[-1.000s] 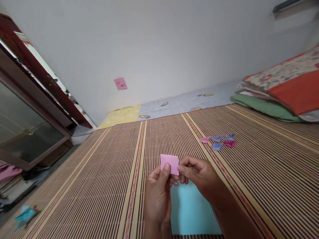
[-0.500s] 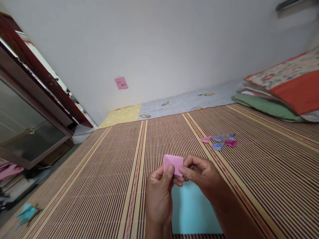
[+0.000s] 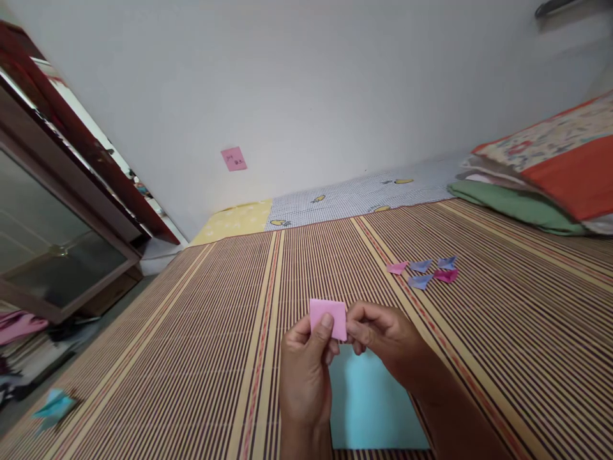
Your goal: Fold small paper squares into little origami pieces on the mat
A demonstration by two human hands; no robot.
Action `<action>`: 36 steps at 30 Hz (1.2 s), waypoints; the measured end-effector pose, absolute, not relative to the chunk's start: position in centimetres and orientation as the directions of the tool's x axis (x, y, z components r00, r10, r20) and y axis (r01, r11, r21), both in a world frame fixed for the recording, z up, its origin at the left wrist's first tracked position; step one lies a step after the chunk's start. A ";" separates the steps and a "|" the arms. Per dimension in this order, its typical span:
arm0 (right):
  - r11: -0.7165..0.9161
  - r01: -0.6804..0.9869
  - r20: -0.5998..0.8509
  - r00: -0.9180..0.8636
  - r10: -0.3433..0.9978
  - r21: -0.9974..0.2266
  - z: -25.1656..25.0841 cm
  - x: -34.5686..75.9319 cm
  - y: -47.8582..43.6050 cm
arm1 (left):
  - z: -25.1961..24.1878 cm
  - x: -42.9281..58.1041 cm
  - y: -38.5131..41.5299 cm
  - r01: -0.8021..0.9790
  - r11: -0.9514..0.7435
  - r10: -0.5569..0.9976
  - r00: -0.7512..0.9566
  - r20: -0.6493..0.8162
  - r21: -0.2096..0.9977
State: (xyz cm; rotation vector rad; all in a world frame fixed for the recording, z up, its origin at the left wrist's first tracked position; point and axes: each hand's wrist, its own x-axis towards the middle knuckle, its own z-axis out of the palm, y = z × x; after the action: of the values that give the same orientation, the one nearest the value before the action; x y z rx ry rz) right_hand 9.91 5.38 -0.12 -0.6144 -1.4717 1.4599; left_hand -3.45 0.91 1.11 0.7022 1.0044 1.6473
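Observation:
A small pink folded paper square (image 3: 338, 316) is pinched in my left hand (image 3: 308, 364), the thumb pressed on its front face. My right hand (image 3: 383, 332) has its thumb and index finger together at the paper's right edge; its other fingers curl below. Beneath the hands lies a light blue sheet (image 3: 376, 402) on the striped mat (image 3: 205, 351). Beyond the right hand, several small folded papers rest on the mat, among them a pink one (image 3: 397, 268), a magenta one (image 3: 446, 275) and a blue one (image 3: 420, 282).
A teal folded paper (image 3: 55, 407) lies at the mat's left edge. Folded bedding (image 3: 565, 179) is stacked at the far right. A pink note (image 3: 234, 159) sticks to the wall (image 3: 311, 83). At the left stands a glass-panelled cabinet (image 3: 52, 236).
The pink paper has shifted slightly left and now shows a flat, smooth face. My right fingers have drawn back from its front face to its right edge.

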 end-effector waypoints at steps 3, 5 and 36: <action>0.160 -0.272 0.268 -0.425 0.864 -0.949 -0.4 9.8 5.4 | 1.2 -3.4 0.9 -0.455 -0.119 0.959 -0.284 -0.018 0.883; 0.147 -0.289 0.266 -0.433 0.861 -0.946 -0.5 9.8 5.3 | 1.2 -3.3 0.8 -0.455 -0.123 0.961 -0.275 -0.008 0.882; 0.318 -0.089 0.315 -0.533 0.785 -0.944 0.2 10.1 4.8 | -0.1 -3.9 1.2 -0.362 -0.152 0.955 -0.293 0.042 0.920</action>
State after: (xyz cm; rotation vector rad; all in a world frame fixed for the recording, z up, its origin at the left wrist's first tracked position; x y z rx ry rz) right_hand 10.12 4.82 0.23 -0.6269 -1.7554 1.3268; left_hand -3.87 1.21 -0.12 0.8328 1.0549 1.6482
